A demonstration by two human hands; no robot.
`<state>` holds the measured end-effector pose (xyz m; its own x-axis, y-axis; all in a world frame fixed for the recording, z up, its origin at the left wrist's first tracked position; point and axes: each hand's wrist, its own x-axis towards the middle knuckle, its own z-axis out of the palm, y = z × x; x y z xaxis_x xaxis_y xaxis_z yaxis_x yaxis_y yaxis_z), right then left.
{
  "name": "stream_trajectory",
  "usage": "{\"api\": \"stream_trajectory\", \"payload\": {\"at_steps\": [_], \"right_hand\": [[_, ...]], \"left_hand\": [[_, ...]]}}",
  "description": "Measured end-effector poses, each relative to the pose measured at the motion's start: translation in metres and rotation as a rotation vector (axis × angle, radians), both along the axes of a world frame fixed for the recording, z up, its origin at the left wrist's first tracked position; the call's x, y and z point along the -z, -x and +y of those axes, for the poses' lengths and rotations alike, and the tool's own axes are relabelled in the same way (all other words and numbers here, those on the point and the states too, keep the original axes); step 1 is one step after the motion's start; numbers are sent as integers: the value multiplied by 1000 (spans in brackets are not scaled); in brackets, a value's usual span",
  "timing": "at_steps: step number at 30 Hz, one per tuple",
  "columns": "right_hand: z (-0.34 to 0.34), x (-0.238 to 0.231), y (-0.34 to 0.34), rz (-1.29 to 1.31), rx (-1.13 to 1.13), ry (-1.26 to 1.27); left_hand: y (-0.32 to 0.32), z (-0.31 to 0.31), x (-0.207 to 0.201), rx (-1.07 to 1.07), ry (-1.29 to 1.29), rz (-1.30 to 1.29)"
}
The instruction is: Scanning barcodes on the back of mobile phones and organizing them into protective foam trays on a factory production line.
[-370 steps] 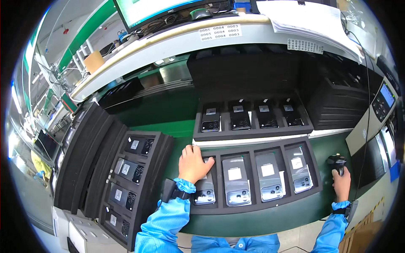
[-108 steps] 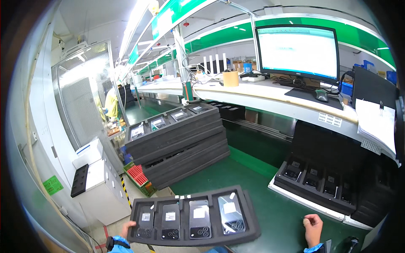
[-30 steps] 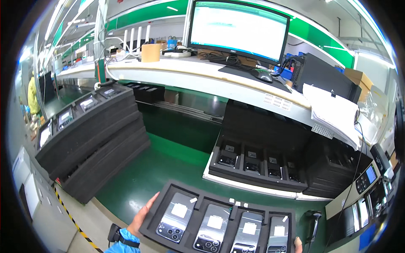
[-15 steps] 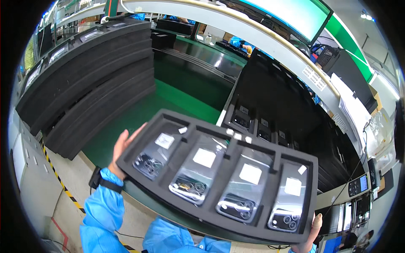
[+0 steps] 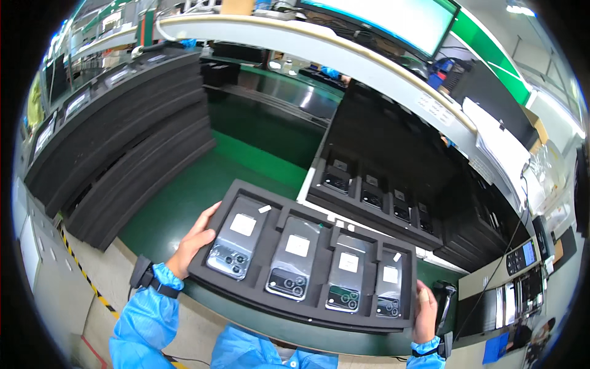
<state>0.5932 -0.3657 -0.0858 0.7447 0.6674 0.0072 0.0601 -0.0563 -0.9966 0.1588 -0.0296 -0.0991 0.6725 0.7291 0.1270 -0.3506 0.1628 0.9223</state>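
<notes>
Both my hands carry a black foam tray (image 5: pixel 322 263), held by its two short ends over the near edge of the green bench. My left hand (image 5: pixel 189 249) grips the left end, thumb on top of the rim. On the right end, my right hand (image 5: pixel 425 312) is closed round the edge, its fingertips partly hidden. Several dark phones (image 5: pixel 230 251) lie in the tray's separate slots, camera side up and camera ends toward me. Each bears a white square label (image 5: pixel 297 245). The tray tilts slightly, right end nearer me.
A tall stack of black foam trays (image 5: pixel 135 141) stands on the left. Beyond my tray, another tray of phones (image 5: pixel 393 215) lies before a glossy black panel (image 5: pixel 393 135). A white shelf rail (image 5: pixel 344 46) crosses above, under a monitor (image 5: pixel 393 21). A grey device (image 5: pixel 522 258) sits right.
The tray has dropped slightly and its right end has come leftward, making it more level. My right hand is now more fully in view. The farther phone tray shows more clearly.
</notes>
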Motion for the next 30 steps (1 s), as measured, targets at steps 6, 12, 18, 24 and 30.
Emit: {"api": "stream_trajectory", "payload": {"at_steps": [6, 12, 18, 24, 30], "right_hand": [[-79, 12, -81, -935, 761, 651], [-82, 16, -115, -568, 492, 809], [-59, -53, -40, 583, 88, -12], [-19, -92, 21, 789, -280, 148], [-2, -90, 33, 727, -353, 173]], "left_hand": [[3, 17, -72, -438, -635, 566], [-111, 16, -142, -352, -1281, 377], [-273, -36, -103, 220, -1587, 271], [-339, -73, -52, 247, -1557, 212], [-340, -73, -33, 241, -1492, 234]]}}
